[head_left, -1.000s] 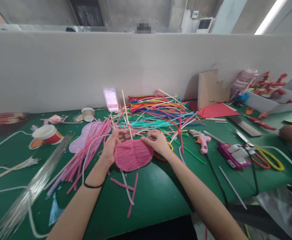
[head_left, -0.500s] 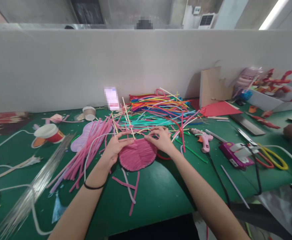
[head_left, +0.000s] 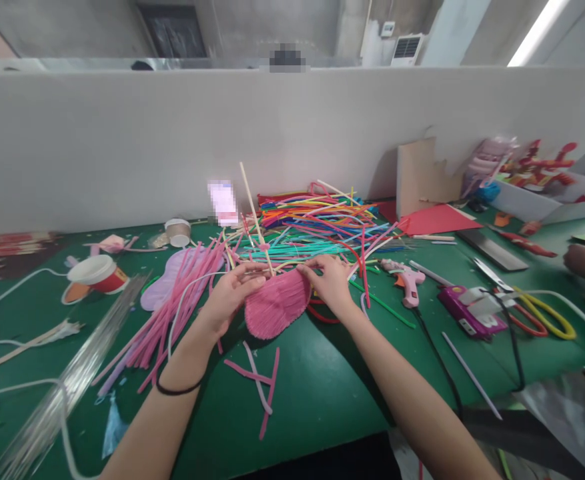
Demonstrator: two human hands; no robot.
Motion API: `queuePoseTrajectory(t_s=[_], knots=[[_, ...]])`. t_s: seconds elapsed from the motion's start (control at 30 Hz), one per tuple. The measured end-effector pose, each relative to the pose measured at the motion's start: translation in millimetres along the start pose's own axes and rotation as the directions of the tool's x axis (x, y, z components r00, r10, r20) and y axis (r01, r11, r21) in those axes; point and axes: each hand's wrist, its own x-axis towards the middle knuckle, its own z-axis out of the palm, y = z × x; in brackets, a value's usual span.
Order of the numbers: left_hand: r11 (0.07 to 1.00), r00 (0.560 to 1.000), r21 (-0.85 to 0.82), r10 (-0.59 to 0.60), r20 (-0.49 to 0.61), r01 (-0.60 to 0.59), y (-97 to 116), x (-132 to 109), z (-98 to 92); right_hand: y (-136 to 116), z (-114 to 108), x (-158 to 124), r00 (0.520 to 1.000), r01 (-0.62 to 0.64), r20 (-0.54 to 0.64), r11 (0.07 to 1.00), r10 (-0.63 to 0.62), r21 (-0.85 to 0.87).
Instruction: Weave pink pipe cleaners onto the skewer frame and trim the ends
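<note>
Clasping with left hand [head_left: 229, 293] the 9 o'clock edge of a pink rounded pad of wound pipe cleaners [head_left: 277, 303], fingers curled shut on it; pinching its 2 o'clock edge with right hand [head_left: 329, 283], likewise closed. Held tilted, low over green worktop [head_left: 322, 373], with thin wooden stick [head_left: 255, 213] poking up toward 11 o'clock. Beyond at 12 o'clock, heap of multicoloured pipe cleaners [head_left: 317, 220]; at 3 o'clock, pink glue gun [head_left: 407, 283].

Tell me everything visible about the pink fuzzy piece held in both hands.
The pink piece is a rounded, heart-like pad of fuzzy pink strands laid side by side, seemingly pipe cleaners. It is tilted, low over the table. The left hand grips its left edge, the right hand its upper right edge. A wooden stick rises from its top.
</note>
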Motion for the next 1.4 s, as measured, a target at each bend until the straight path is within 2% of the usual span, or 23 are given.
queuePoseTrajectory(t_s=[0.07, 0.13, 0.2, 0.27, 0.33, 0.4, 0.43, 0.53, 0.6, 0.73, 0.8, 0.87, 0.93, 1.0, 1.1, 1.17, 1.2, 1.27, 1.33, 1.4], knots=[[0.998, 0.994, 0.011, 0.053, 0.097, -0.054, 6, -6, 1.3, 1, 3, 0, 0.999, -0.017, -0.040, 0.995, 0.021, 0.098], [0.993, 0.966, -0.006, 0.116, 0.231, -0.118, 10, -11, 2.4, 2, 7, 0, 0.997, -0.041, -0.050, 0.966, 0.056, 0.257], [0.988, 0.920, -0.032, 0.151, 0.361, -0.150, 9, -13, 4.1, 1, 10, -1, 0.995, -0.086, 0.002, 0.892, 0.095, 0.444], [0.989, 0.899, -0.019, 0.139, 0.415, -0.144, 2, -12, 7.3, -1, 12, -3, 0.987, -0.159, 0.111, 0.782, 0.116, 0.602], [0.989, 0.928, 0.033, 0.122, 0.351, -0.142, -11, -6, 11.8, -5, 15, -6, 0.972, -0.224, 0.214, 0.680, 0.100, 0.698], [0.979, 0.969, 0.073, 0.176, 0.174, -0.190, -26, 3, 16.6, -7, 18, -10, 0.954, -0.274, 0.292, 0.612, 0.072, 0.742], [0.975, 0.973, 0.087, 0.192, 0.131, -0.204, -34, 6, 18.7, -8, 19, -12, 0.945, -0.295, 0.322, 0.585, 0.061, 0.755], [0.987, 0.975, 0.062, 0.133, 0.178, -0.146, -49, 13, 22.6, -10, 25, -17, 0.931, -0.324, 0.363, 0.517, 0.027, 0.792], [0.994, 0.975, 0.045, 0.085, 0.203, -0.096, -51, 13, 23.2, -11, 28, -18, 0.946, -0.265, 0.325, 0.535, -0.019, 0.802], [0.996, 0.990, 0.077, 0.026, 0.142, -0.037, -45, 8, 21.9, -12, 27, -18, 0.974, -0.073, 0.208, 0.753, -0.085, 0.654], [0.993, 0.993, 0.114, 0.004, 0.122, -0.018, -44, 7, 21.4, -12, 25, -17, 0.972, -0.062, 0.223, 0.827, -0.078, 0.559], [0.991, 0.995, 0.132, -0.015, 0.094, 0.003, -44, 6, 21.5, -8, 23, -16, 0.949, -0.114, 0.306, 0.812, -0.082, 0.572], [0.994, 0.998, 0.112, -0.027, 0.049, 0.021, -45, 6, 21.5, -2, 22, -12, 0.916, -0.205, 0.390, 0.733, -0.089, 0.649], [0.998, 1.000, 0.057, -0.013, -0.025, 0.014, -46, 8, 20.3, 7, 20, -7, 0.910, -0.302, 0.414, 0.637, -0.030, 0.709], [0.999, 0.986, -0.043, 0.020, -0.168, -0.028, -43, 11, 14.7, 22, 12, 4, 0.914, -0.402, 0.367, 0.505, 0.173, 0.764], [0.996, 0.959, -0.041, 0.071, -0.273, -0.085, -42, 13, 9.2, 28, 4, 11, 0.904, -0.423, 0.326, 0.472, 0.276, 0.774], [0.993, 0.942, -0.003, 0.110, -0.317, -0.116, -41, 14, 6.4, 28, 0, 13, 0.911, -0.396, 0.259, 0.498, 0.323, 0.772], [0.981, 0.908, 0.104, 0.190, -0.374, -0.162, -42, 15, 2.6, 21, -6, 13, 0.944, -0.242, 0.024, 0.640, 0.329, 0.730], [0.970, 0.893, 0.164, 0.232, -0.387, -0.181, -43, 15, 2.1, 6, -9, 6, 0.961, -0.016, -0.219, 0.828, 0.166, 0.561], [0.970, 0.898, 0.154, 0.233, -0.372, -0.188, -45, 14, 5.0, -11, -7, -5, 0.956, 0.132, -0.289, 0.945, -0.042, 0.301]])
